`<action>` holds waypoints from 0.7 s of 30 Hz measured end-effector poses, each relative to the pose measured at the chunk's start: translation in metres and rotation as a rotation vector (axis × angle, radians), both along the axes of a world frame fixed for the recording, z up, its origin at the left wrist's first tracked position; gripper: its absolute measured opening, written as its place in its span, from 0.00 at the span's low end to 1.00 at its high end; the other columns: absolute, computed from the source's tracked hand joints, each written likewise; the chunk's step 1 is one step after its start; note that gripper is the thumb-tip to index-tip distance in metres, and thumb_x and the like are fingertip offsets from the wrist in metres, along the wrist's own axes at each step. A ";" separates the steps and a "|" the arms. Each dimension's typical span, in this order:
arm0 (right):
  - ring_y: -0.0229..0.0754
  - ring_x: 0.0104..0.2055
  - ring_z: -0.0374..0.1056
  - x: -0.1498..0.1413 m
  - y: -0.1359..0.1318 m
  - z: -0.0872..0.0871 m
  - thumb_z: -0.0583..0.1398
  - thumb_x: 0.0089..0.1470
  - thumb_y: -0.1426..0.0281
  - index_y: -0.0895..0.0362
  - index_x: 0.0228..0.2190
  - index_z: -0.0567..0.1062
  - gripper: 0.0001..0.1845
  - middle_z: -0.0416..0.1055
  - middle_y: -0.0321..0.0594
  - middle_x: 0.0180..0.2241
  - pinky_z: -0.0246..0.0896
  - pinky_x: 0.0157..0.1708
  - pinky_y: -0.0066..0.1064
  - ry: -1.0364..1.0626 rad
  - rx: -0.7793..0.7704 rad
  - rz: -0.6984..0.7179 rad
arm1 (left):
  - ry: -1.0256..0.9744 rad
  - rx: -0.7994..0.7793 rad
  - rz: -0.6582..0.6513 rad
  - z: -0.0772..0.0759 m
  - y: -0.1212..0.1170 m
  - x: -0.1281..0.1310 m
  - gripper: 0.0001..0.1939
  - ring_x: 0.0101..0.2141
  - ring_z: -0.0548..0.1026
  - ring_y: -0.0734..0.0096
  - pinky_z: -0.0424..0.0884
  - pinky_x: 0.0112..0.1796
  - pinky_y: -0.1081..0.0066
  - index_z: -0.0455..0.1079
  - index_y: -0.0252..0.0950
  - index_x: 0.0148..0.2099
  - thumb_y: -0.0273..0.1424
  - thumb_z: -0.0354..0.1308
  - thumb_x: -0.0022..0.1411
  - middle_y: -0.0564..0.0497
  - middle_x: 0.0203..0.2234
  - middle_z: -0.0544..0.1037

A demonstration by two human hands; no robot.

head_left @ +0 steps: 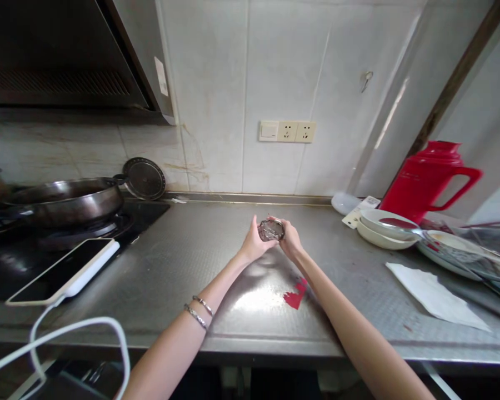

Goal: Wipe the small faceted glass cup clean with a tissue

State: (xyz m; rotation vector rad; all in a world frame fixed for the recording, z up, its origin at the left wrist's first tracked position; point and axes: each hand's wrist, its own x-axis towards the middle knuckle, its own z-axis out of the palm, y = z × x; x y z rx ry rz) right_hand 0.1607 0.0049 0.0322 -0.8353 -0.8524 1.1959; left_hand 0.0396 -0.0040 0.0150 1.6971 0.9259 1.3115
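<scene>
Over the middle of the steel counter (191, 261), both of my hands grip a small round object (271, 230) from its two sides. It has a dark rim and a shiny, see-through-looking face; its exact kind is not clear. My left hand (255, 243), with two bracelets on its wrist, presses it from the left with the thumb raised. From the right, my right hand (289, 238) curls its fingers around the far edge. Red torn scraps (295, 294) lie on the counter below, near my right forearm.
At left, a phone (62, 272) with a white cable lies by the stove, where a steel pan (69, 200) sits. Stacked bowls (385, 228), a red thermos flask (425, 180), plates (470, 250) and a white paper (435, 294) occupy the right side.
</scene>
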 end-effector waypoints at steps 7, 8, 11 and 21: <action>0.48 0.39 0.73 -0.005 -0.006 0.004 0.56 0.44 0.61 0.57 0.25 0.78 0.15 0.79 0.41 0.31 0.68 0.38 0.34 -0.005 0.013 0.048 | 0.048 0.118 0.026 -0.001 -0.004 -0.001 0.41 0.51 0.67 0.55 0.60 0.54 0.53 0.57 0.34 0.55 0.32 0.71 0.40 0.40 0.49 0.65; 0.48 0.38 0.73 -0.006 -0.005 0.003 0.56 0.44 0.61 0.57 0.25 0.78 0.15 0.79 0.41 0.30 0.68 0.38 0.34 -0.019 0.015 0.025 | 0.029 0.119 0.012 -0.002 -0.004 0.000 0.40 0.51 0.67 0.55 0.60 0.54 0.53 0.56 0.35 0.55 0.32 0.70 0.41 0.40 0.49 0.66; 0.47 0.37 0.73 -0.005 -0.002 0.000 0.56 0.45 0.61 0.57 0.25 0.78 0.15 0.78 0.40 0.27 0.67 0.37 0.33 -0.084 0.025 -0.063 | -0.019 0.111 0.019 -0.004 -0.004 0.002 0.41 0.51 0.67 0.55 0.59 0.54 0.51 0.55 0.36 0.56 0.31 0.70 0.41 0.42 0.48 0.68; 0.45 0.41 0.72 -0.010 -0.002 -0.007 0.53 0.50 0.60 0.57 0.30 0.79 0.19 0.78 0.40 0.33 0.65 0.41 0.32 -0.200 0.120 -0.197 | 0.051 0.216 0.285 -0.002 -0.008 0.005 0.39 0.53 0.64 0.53 0.60 0.53 0.54 0.54 0.36 0.54 0.34 0.70 0.43 0.40 0.49 0.65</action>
